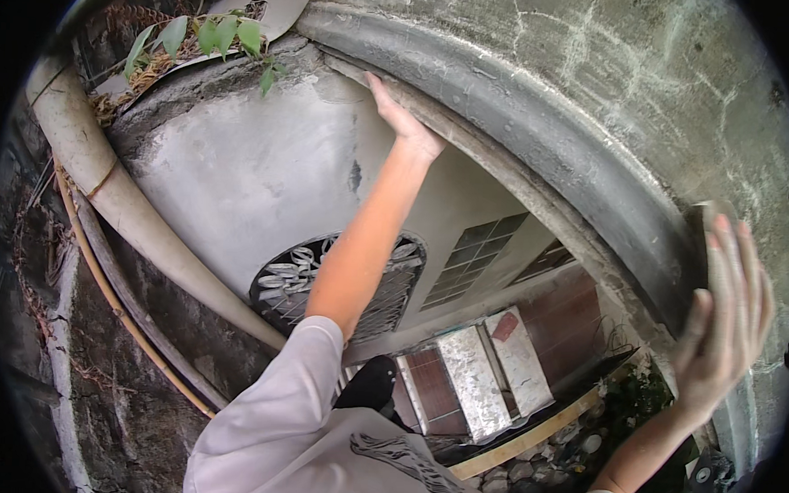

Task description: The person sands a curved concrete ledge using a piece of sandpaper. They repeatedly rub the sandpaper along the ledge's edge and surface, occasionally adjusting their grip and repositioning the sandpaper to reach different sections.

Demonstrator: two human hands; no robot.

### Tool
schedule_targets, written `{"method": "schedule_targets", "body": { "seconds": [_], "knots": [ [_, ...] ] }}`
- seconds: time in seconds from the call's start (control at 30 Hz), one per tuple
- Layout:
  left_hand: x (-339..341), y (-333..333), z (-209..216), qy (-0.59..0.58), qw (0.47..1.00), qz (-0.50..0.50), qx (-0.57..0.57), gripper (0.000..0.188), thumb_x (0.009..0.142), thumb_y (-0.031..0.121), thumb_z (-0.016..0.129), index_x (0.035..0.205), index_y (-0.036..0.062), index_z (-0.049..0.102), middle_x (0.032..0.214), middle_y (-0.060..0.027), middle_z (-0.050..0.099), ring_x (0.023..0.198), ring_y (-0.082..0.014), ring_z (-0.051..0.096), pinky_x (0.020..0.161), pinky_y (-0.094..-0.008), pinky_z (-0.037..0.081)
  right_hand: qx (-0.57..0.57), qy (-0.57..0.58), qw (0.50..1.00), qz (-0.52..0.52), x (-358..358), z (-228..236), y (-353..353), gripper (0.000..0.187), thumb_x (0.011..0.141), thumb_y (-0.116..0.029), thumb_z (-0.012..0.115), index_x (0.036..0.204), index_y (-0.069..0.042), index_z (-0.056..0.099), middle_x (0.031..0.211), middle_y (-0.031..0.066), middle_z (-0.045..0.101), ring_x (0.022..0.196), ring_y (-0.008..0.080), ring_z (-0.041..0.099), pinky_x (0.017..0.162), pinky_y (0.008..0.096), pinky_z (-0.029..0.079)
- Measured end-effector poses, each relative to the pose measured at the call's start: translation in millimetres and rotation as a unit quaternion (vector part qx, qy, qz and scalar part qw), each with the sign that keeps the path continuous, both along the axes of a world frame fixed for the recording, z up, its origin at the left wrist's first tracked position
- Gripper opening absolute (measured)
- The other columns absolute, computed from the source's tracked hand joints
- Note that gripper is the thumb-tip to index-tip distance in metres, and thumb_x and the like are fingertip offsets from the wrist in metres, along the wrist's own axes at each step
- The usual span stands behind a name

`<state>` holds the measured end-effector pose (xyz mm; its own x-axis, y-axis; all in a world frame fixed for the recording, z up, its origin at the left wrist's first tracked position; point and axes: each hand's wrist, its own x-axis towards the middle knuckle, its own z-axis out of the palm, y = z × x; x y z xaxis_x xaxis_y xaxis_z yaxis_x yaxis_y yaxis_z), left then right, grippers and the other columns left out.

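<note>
Ledge (pixel 509 101) runs slantwise along the foot of the wall (pixel 637 45), from beside the plant (pixel 218 36) down toward the right hand (pixel 725 326). On my feed the left hand (pixel 407 127) touches its lower edge, nearer the plant end, one digit stretched out; the other fingers are hidden, so I cannot tell their state. At the other end, the right fingers blur, nearly straight, thumb apart; I cannot tell whether they hold anything.
</note>
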<state>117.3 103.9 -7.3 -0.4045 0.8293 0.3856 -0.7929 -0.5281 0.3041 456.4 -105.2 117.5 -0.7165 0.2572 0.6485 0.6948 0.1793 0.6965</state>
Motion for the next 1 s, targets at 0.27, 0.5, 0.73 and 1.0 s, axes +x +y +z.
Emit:
{"method": "schedule_targets", "body": {
  "seconds": [0.27, 0.5, 0.73, 1.0],
  "knots": [
    [1.5, -6.3, 1.8, 0.026, 0.999, 0.02, -0.033, 0.098, 0.087, 0.08, 0.028, 0.157, 0.0134, 0.011, 0.162, -0.0149, 0.013, 0.147, -0.0363, 0.016, 0.118, -0.0549, 0.019, -0.081, -0.022, 0.996, -0.026, 40.5, 14.0, -31.1, 0.048, 0.106, -0.033, 0.033, 0.126, -0.001, 0.063, 0.127, 0.0142, 0.065, 0.129, 0.0343, 0.054, 0.109, 0.0454, 0.039],
    [0.9, -4.7, 1.5, 0.03, 0.998, 0.053, -0.031, 0.092, 0.091, 0.076, 0.027, 0.157, 0.0136, 0.013, 0.161, -0.0125, 0.016, 0.146, -0.0337, 0.019, 0.119, -0.0482, 0.019, -0.085, 0.04, 0.994, -0.061, 36.9, -5.1, -20.9, 0.048, 0.099, -0.045, 0.041, 0.128, -0.014, 0.064, 0.132, 0.0049, 0.063, 0.134, 0.0267, 0.049, 0.113, 0.0423, 0.033],
    [0.2, -4.1, -1.1, 0.031, 0.996, 0.062, -0.055, 0.091, 0.092, 0.075, 0.028, 0.157, 0.0135, 0.015, 0.161, -0.0095, 0.017, 0.145, -0.0324, 0.02, 0.118, -0.0476, 0.019, -0.098, 0.057, 0.992, -0.05, 29.0, -6.0, -19.2, 0.044, 0.091, -0.043, 0.052, 0.125, -0.018, 0.066, 0.132, 0.0024, 0.063, 0.135, 0.0268, 0.048, 0.115, 0.0445, 0.031],
    [-1.9, -0.3, -1.4, 0.08, 0.992, 0.091, -0.028, 0.085, 0.094, 0.072, 0.026, 0.156, 0.015, 0.02, 0.159, -0.0089, 0.022, 0.143, -0.0323, 0.025, 0.118, -0.0463, 0.023, -0.148, 0.078, 0.985, -0.04, 31.0, -3.6, -21.7, 0.04, 0.093, -0.037, 0.053, 0.126, -0.018, 0.067, 0.133, 0.0041, 0.063, 0.137, 0.0289, 0.045, 0.117, 0.0475, 0.027]
  ]
}}
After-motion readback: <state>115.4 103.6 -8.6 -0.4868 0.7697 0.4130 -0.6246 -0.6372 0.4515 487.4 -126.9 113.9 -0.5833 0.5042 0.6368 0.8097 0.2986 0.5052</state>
